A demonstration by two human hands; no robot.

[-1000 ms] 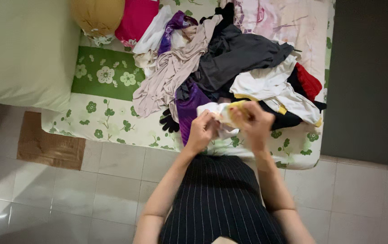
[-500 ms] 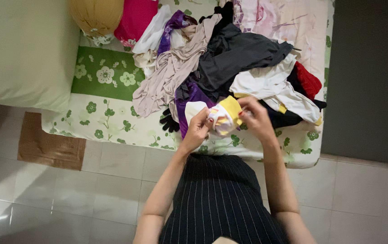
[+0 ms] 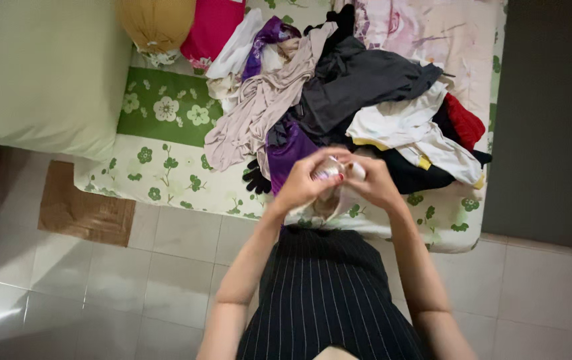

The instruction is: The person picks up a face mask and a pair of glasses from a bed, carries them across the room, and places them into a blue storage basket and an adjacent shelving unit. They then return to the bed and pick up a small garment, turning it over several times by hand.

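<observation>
I've got both hands up over the near edge of the bed (image 3: 166, 180). Left hand (image 3: 301, 183) has its grip closed on a small white garment (image 3: 336, 193), fingers curled round the top of it; right hand (image 3: 376, 183) is closed on the same piece from the other side, fingertips nearly meeting the left's. The garment is bunched betw. the two hands, a loose bit hanging below them, held just above the bed's front edge & in front of the clothes pile.

Right behind my hands: purple garment (image 3: 287, 148), w/ a black glove (image 3: 256, 179) lying beside it on the green-flowered sheet. Further back a beige top (image 3: 259, 110), dark grey garment (image 3: 359, 83), white garment w/ yellow trim (image 3: 409, 130) & a red piece (image 3: 464, 123) at the right end. Pale pillow (image 3: 39, 73) far left, well apart from the hands. Cardboard sheet (image 3: 86, 213) on the tiled floor (image 3: 166, 287).
</observation>
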